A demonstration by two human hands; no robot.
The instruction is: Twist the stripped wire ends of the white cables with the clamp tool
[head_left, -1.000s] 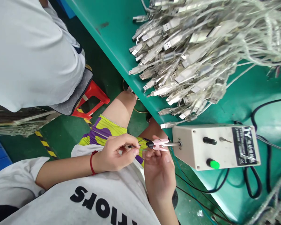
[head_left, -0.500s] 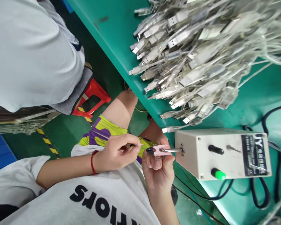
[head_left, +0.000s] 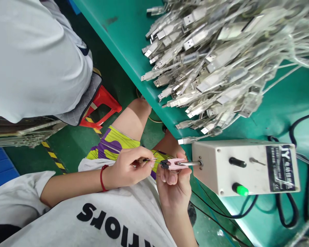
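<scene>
My left hand (head_left: 131, 167), with a red cord around its wrist, is closed in a pinch on a thin cable (head_left: 112, 147). Fine wires (head_left: 150, 159), one of them dark, stick out past its fingertips toward the clip. The pink clip (head_left: 173, 163) has black jaw tips and sits on the metal shaft (head_left: 193, 163) of a white box-shaped machine (head_left: 208, 164). Around the clip's handles are the thumb and fingers of my right hand (head_left: 175, 187), palm up. Whether the wire ends touch the jaws is too small to tell.
A large pile of clear USB cables (head_left: 208, 65) covers much of the green table (head_left: 113, 37). The machine carries a green-capped knob (head_left: 240, 189) and black cords (head_left: 295, 212). A person in a white shirt (head_left: 41, 61) sits at the left on a red stool (head_left: 103, 106).
The wire ends and the clip's black jaws look slightly closer together. Both hands otherwise keep nearly the same place and grip.
</scene>
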